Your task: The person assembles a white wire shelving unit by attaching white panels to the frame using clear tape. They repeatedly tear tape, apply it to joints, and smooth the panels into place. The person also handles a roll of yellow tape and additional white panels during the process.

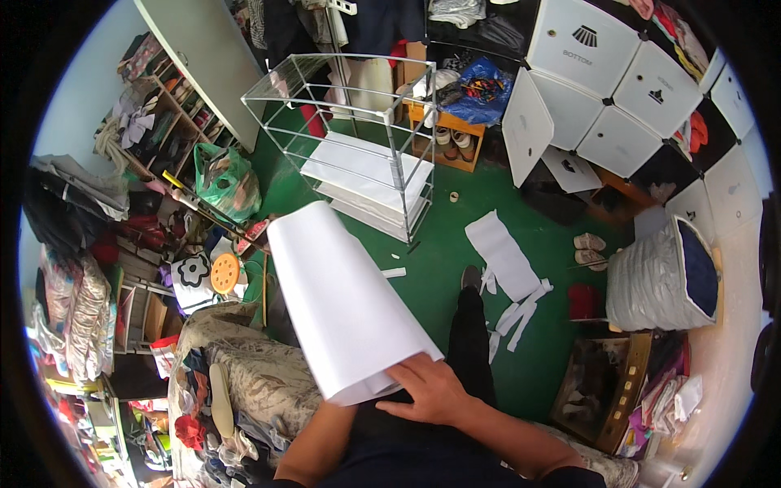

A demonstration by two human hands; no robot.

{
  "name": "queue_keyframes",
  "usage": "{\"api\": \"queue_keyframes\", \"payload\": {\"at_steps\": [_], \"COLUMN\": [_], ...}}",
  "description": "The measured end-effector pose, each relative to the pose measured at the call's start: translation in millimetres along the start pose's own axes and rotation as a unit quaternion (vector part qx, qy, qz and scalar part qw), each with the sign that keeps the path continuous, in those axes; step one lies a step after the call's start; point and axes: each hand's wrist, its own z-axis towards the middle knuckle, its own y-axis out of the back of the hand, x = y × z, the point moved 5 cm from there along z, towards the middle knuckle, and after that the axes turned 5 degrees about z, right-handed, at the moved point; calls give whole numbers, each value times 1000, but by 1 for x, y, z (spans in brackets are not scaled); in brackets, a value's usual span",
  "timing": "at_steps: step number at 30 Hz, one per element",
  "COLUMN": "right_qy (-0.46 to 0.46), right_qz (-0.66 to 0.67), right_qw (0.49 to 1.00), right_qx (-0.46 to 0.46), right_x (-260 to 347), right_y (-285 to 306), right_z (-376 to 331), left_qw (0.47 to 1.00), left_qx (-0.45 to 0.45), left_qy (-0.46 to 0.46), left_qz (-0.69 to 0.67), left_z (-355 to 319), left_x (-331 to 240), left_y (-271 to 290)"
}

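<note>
A large white sheet point(342, 301), paper-like and loosely rolled into a wide tube, slants across my front above my lap. My right hand point(427, 390) grips its near right edge, fingers over the rim and thumb toward the roll's end. Only the forearm point(317, 443) of my left arm shows; the sheet hides that hand and its fingers. Beyond the roll stands a grey tube rack point(394, 171) with white sheets point(366, 163) lying on its lower shelves. A cut white piece point(500, 252) and several curled strips point(512, 321) lie on the green floor to the right.
A green plastic bag point(226, 183) and piled clothes and shelves crowd the left. White cube cabinets point(582, 41) stand at the far right, one door point(529, 122) ajar. A silver quilted box point(657, 272) sits at the right. A cloth-covered seat point(244, 358) is close on my left.
</note>
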Motion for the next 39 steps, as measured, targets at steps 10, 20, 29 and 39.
{"api": "queue_keyframes", "payload": {"at_steps": [10, 20, 29, 39], "right_qy": [46, -188, -242, -285], "right_qz": [-40, 104, 278, 328], "right_qw": [998, 938, 867, 828], "right_qx": [-21, -272, -334, -353], "right_x": [28, -27, -73, -71], "right_y": [17, 59, 38, 36], "right_z": [-4, -26, -62, -66], "left_qw": [996, 987, 992, 997], "left_qx": [26, 24, 85, 75], "left_qy": [-1, -147, -94, -34], "left_qz": [-90, 55, -19, 8], "left_z": [-38, -38, -54, -64], "left_x": [-21, -43, -24, -12], "left_y": [-30, -73, -78, -33]}}
